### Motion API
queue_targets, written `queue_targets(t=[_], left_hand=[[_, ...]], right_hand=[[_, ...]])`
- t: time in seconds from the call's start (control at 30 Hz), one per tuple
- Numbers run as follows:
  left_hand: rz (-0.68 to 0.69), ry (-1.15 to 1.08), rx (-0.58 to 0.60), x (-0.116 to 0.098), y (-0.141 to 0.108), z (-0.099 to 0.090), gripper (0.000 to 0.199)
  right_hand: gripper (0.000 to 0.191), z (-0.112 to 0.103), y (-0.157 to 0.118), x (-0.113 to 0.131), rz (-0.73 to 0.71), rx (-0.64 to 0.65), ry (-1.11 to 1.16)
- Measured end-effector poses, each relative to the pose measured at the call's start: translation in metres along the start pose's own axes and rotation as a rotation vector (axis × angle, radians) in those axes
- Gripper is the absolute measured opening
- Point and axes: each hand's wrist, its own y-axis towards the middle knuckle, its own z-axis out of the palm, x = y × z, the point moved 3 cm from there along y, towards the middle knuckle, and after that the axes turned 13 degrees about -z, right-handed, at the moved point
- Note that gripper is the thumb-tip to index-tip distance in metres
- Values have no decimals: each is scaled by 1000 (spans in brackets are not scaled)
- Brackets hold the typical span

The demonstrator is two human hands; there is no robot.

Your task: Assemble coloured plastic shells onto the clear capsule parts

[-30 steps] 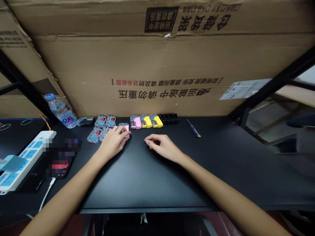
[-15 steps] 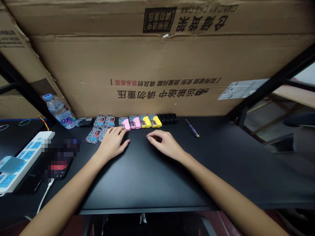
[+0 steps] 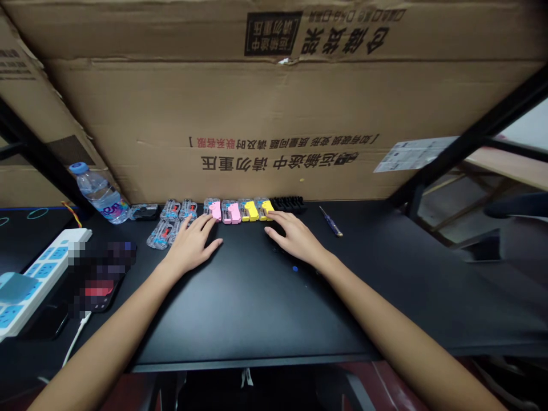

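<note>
Nearest me, on the black desk, both hands are resting with nothing in them. My left hand is open, fingers spread, tips reaching the clear plastic packs and just beside a pink piece. My right hand is open too, gently curved, fingertips right at the end of the yellow pieces, gripping nothing. Watch out: that far row sits tightly packed, so a hasty sideways drag of my right fingers could shove yellow into pink and skew the line. Off to the right, a blue-handled screwdriver lies well apart.
</note>
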Motion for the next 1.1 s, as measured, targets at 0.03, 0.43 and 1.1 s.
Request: queue_targets(t=[0.03,0.43,1.1], left_hand=[[1,3,2,1,1,1,56],[-60,10,-107,4,1,-15,51],[-189,229,-96,52,9,-23,53]], right_hand=[[44,2,0,0,-8,-3,0],[44,4,-3,-7,-22,-88,-6],[34,-10,-2,-14,-25,-221,2]])
